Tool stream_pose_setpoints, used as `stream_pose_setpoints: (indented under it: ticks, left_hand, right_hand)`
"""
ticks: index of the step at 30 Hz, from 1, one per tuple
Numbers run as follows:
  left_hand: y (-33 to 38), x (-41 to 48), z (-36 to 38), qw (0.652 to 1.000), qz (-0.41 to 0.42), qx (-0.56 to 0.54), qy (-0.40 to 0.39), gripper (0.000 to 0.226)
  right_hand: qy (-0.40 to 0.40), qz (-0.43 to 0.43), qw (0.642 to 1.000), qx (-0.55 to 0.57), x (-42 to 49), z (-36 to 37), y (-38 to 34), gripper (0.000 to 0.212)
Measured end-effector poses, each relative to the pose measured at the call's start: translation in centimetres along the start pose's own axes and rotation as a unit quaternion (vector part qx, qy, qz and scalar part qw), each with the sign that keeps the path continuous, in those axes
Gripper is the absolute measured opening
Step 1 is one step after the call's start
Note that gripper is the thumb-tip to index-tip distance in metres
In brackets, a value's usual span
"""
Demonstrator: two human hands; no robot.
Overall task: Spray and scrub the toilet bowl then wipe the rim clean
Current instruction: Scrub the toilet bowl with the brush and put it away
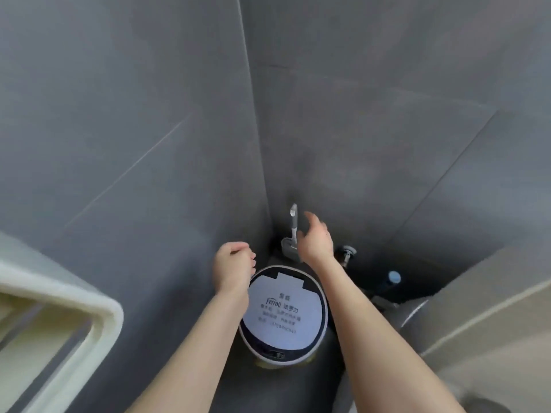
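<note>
Grey tiled walls (149, 114), two of them, are meeting in a corner that is running down to a dark floor. One pale ledge (59, 308) is jutting in at the far left. Two bare forearms are stretching forward from below. The left hand (234, 263) is hovering over the left edge of one round bin (283, 314), its fingers curling inward and holding nothing. The bin's white lid is carrying one printed label. Behind it, in the corner, one toilet brush (292, 225) is standing upright in one grey holder (289, 245). The right hand (316, 242) is hovering just beside the brush handle, fingers loose and apart, gripping nothing; blur is hiding whether they are touching it. Further right, one metal valve (346, 253) is sticking out of the wall, and one blue cap (394, 277) is showing low in the shadow.
</note>
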State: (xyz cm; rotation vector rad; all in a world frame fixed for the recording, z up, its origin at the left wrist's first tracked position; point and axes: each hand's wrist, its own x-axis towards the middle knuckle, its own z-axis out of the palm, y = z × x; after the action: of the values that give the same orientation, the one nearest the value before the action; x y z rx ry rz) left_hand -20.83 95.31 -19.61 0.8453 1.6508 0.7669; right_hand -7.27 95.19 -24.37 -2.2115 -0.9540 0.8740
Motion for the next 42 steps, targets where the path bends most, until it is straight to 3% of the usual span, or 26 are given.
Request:
stream_pose_setpoints:
  ticks: [6,9,15,21,24,29,34,37,42]
  left_hand:
    - [-0.4,4.4,0.9,0.999,0.039,0.020,-0.013,0.025]
    - [-0.9,5.5,1.0,0.997,0.054,0.044,-0.017,0.026]
    - [-2.1,6.0,1.7,0.996,0.052,0.057,-0.034,0.026]
    - [-1.3,4.3,1.8,0.997,0.037,0.046,-0.043,0.026]
    - [-0.2,2.8,1.6,0.997,0.023,0.039,-0.055,0.026]
    - [2.1,-2.1,-0.4,0.994,-0.010,0.037,-0.099,0.023]
    - [0.9,-8.7,-3.9,0.989,-0.002,0.097,-0.113,0.021]
    - [-1.8,-14.0,-5.5,0.987,-0.001,0.114,-0.117,0.020]
    - [-8.5,-23.3,-7.4,0.988,-0.018,0.101,-0.112,0.014]
  right_hand:
    - [-0.014,-0.055,0.986,-0.154,8.7,3.3,-0.2,0.056]
    - [-0.036,-0.049,0.977,-0.205,11.2,4.4,0.3,0.042]
    - [-0.008,-0.026,0.976,-0.215,10.8,6.1,2.7,0.024]
    - [0.091,-0.051,0.984,-0.144,7.3,2.1,0.0,0.016]
    - [0.123,-0.065,0.982,-0.126,3.5,-0.7,-3.0,0.007]
    - [0.176,-0.112,0.973,-0.095,-6.8,-6.8,-5.8,0.017]
    - [0.225,-0.172,0.957,-0.066,-21.4,-13.9,-4.9,0.014]
    - [0.204,-0.195,0.958,-0.051,-31.2,-18.6,-2.4,0.008]
    - [0.129,-0.131,0.980,-0.073,-43.3,-24.9,6.2,0.007]
